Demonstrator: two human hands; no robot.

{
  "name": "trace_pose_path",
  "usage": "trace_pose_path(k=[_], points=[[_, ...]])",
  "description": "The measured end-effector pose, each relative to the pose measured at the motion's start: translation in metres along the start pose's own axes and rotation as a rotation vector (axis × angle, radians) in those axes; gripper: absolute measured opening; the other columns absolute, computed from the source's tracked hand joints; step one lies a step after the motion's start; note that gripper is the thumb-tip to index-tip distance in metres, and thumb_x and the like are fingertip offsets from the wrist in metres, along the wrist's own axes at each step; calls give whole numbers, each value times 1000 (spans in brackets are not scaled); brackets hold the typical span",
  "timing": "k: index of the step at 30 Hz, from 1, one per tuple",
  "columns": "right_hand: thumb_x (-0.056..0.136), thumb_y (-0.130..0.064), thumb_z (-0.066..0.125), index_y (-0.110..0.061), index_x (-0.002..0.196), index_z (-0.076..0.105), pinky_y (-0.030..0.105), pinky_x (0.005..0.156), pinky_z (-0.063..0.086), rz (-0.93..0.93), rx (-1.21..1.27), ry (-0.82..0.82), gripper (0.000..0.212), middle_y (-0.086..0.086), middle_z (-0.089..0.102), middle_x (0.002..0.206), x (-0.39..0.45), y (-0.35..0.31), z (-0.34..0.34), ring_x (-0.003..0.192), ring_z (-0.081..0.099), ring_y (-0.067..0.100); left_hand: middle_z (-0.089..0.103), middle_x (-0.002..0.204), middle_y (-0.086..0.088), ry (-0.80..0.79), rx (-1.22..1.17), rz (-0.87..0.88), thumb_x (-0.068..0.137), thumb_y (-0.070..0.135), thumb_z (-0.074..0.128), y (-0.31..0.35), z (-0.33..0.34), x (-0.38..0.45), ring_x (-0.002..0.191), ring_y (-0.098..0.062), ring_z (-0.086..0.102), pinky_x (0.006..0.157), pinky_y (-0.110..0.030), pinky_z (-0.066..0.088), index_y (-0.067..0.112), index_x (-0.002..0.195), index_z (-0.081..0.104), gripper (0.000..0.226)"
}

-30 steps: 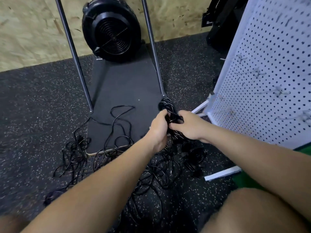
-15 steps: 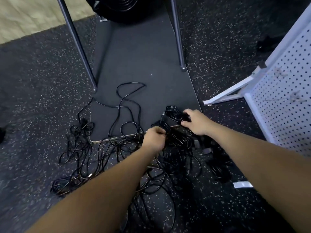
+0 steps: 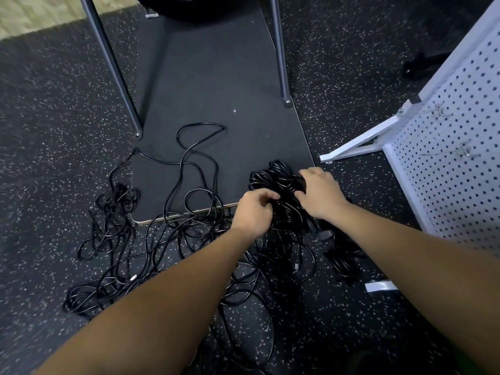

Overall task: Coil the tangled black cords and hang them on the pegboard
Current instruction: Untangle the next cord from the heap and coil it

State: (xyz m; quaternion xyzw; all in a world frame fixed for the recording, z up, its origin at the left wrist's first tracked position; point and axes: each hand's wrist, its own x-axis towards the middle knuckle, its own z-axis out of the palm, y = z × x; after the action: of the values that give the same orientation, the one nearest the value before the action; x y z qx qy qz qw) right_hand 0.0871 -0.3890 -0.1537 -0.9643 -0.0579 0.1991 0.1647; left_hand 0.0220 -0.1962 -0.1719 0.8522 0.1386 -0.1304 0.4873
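Note:
A coiled bundle of black cord (image 3: 278,185) lies at the front right corner of the black mat. My left hand (image 3: 253,212) grips its near left side with curled fingers. My right hand (image 3: 319,194) grips the bundle's right side. Loose tangled black cords (image 3: 130,239) sprawl over the speckled floor to the left and under my forearms. Another small black cord bundle (image 3: 343,255) lies on the floor beneath my right forearm. The white pegboard (image 3: 454,147) with thin metal hooks (image 3: 465,152) stands at the right.
A black mat (image 3: 216,90) lies ahead with two grey metal legs (image 3: 113,66) standing on it. The pegboard's white foot bar (image 3: 354,146) reaches onto the floor at the right. A black fan base sits at the top edge.
The coiled bundle came down from mid-air to the mat's corner with both hands still on it. My view tilted downward, so the fan and the upper pegboard left the frame.

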Motion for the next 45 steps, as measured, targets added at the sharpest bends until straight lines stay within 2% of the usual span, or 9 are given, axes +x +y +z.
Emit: trace_pose_path(k=[5, 9, 17, 22, 25, 29, 34, 39, 45], points=[[99, -33, 74, -22, 131, 70, 48, 115, 42, -138, -33, 194, 34, 2, 60, 139, -28, -31, -3, 133, 54, 30, 82, 106, 4, -17, -42, 60, 99, -9, 56, -1, -27, -12, 94, -11, 76, 96, -35, 62, 20, 104, 81, 38], [94, -34, 82, -26, 104, 78, 37, 90, 60, -227, 197, -80, 14, -10, 75, 93, -63, -62, 11, 93, 73, 18, 82, 99, 5, -95, 54, 96, 92, -8, 59, -25, -51, -35, 100, -22, 78, 100, -46, 62, 27, 94, 78, 39], [86, -58, 86, -24, 138, 68, 41, 100, 58, -182, 58, -349, 65, -5, 69, 132, -117, -65, 72, 112, 68, 19, 77, 129, 3, -257, 398, -2, 98, 3, 62, -68, -71, -104, 120, -16, 71, 115, -34, 53, 22, 134, 75, 43], [98, -26, 79, -25, 109, 72, 42, 99, 55, -290, -63, -302, 13, -4, 57, 126, -149, -64, 99, 113, 63, 24, 65, 144, -8, -362, 652, 22, 97, 4, 59, -74, -58, -142, 133, -29, 58, 116, -44, 50, 22, 150, 60, 56], [102, -10, 59, -26, 94, 72, 43, 88, 60, -272, 23, -301, 22, -5, 68, 107, -159, -70, 99, 94, 69, 23, 62, 137, -8, -372, 792, 77, 101, 6, 56, -78, -59, -158, 132, -31, 54, 110, -48, 52, 24, 143, 65, 47], [104, -17, 64, -29, 95, 73, 34, 72, 59, -298, 135, -276, 18, -11, 73, 89, -169, -78, 76, 74, 70, 12, 72, 116, -8, -334, 814, 119, 102, 18, 62, -68, -90, -168, 115, -30, 65, 99, -42, 56, 30, 123, 76, 28], [104, -22, 74, -32, 106, 80, 32, 94, 60, -374, 270, -221, 13, -16, 77, 101, -188, -104, 21, 95, 72, 4, 72, 79, 8, -149, 631, 264, 100, 27, 73, -14, -143, -186, 75, -15, 63, 68, -30, 45, 20, 93, 76, 11], [112, -20, 60, -13, 100, 81, 37, 92, 60, -414, 490, -244, 25, -1, 84, 96, -219, -151, -74, 88, 79, 16, 76, 82, 9, -15, 571, 379, 100, 19, 77, 62, -211, -202, 73, -10, 66, 70, -20, 49, 19, 95, 82, 8], [108, -24, 65, -16, 96, 78, 29, 53, 42, -528, 377, -62, 20, -2, 83, 87, -273, -214, -183, 51, 52, 15, 76, 79, 9, 118, 502, 490, 99, 23, 80, 140, -282, -248, 72, -6, 66, 73, -28, 53, 23, 88, 81, 12]])
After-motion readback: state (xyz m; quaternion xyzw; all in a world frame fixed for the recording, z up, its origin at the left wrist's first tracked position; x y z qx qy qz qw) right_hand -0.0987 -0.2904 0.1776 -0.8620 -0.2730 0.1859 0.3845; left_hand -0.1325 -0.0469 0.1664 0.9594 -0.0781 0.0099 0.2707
